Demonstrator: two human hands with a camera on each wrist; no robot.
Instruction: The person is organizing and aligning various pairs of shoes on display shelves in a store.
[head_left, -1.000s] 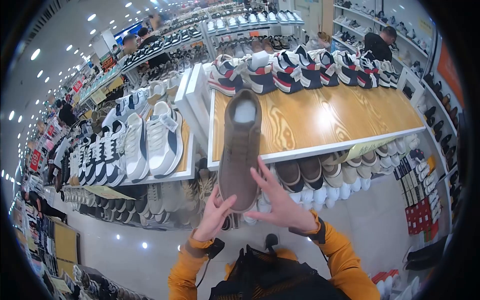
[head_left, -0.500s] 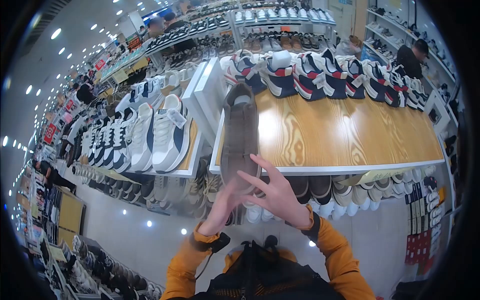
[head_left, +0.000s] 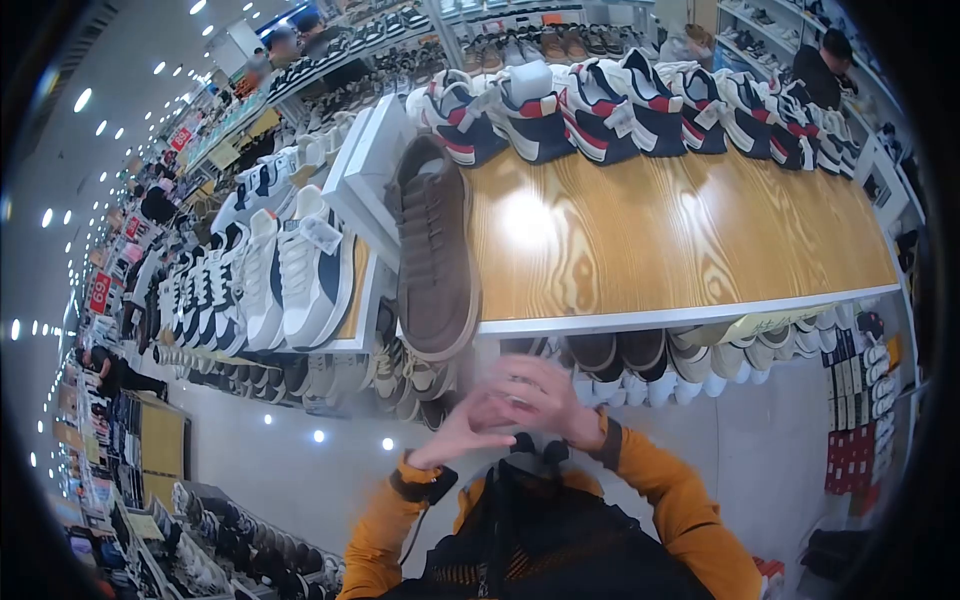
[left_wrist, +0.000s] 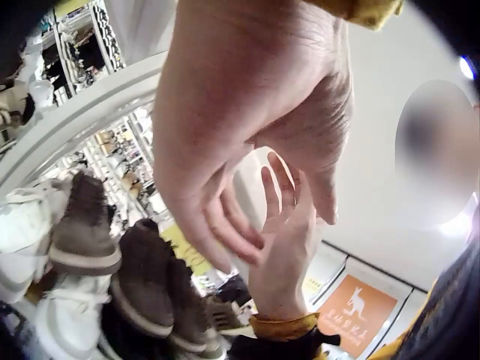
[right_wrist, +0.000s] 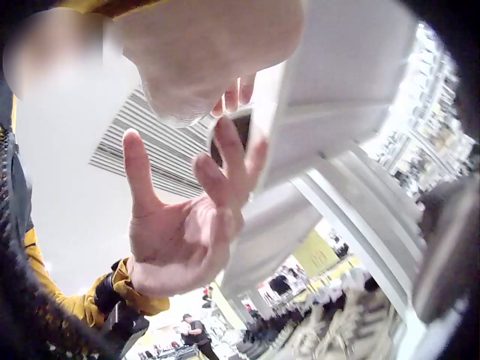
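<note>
A brown lace-up shoe lies at the left end of the wood-topped shelf, its toe toward me and reaching over the front edge. Both hands are apart from it, raised in front of my body below the toe. My left hand has its thumb out and fingers loosely bent, with nothing in them. Close beside it, my right hand is blurred, its fingers slightly bent and holding nothing. The left wrist view shows the two hands facing each other. In the right wrist view the left palm faces up, bare.
Navy, white and red sneakers line the back of the shelf. White sneakers stand on a neighbouring shelf to the left, past a white upright divider. More brown shoes sit below the front edge. Other people stand farther off.
Both hands have come away from the shoe's toe and drawn down toward my body. Earlier the left hand held the toe while the right touched its side. The camera view has shifted too.
</note>
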